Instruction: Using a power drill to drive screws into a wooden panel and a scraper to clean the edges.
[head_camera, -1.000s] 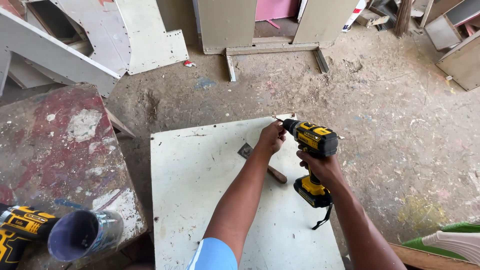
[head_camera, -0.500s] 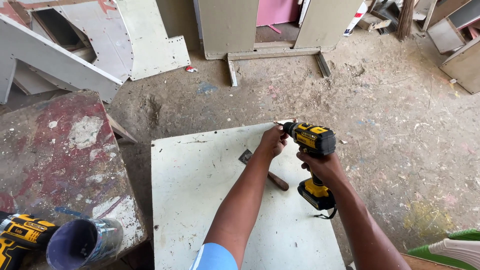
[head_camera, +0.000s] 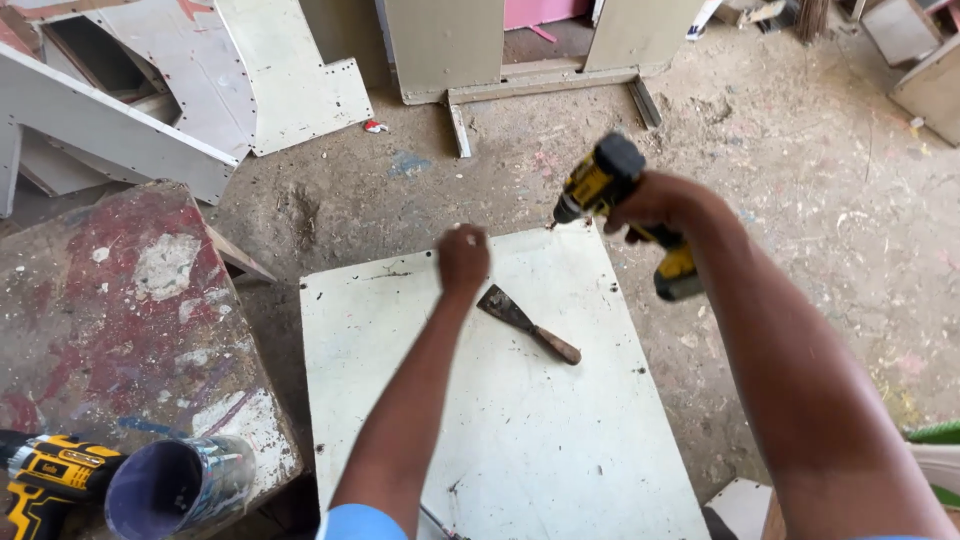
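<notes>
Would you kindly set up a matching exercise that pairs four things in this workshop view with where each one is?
Things:
1. cordless drill
2. putty knife
3. purple cup
4. second drill

Places:
A. lying on the white board
B. bottom left corner, beside the cup
C. in the right hand, raised above the board
D. on its side on the paint-stained table

Pairs: 1-C, 2-A, 3-D, 4-B

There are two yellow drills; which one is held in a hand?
The drill in the right hand, raised above the white board. The other drill lies untouched at lower left.
</notes>
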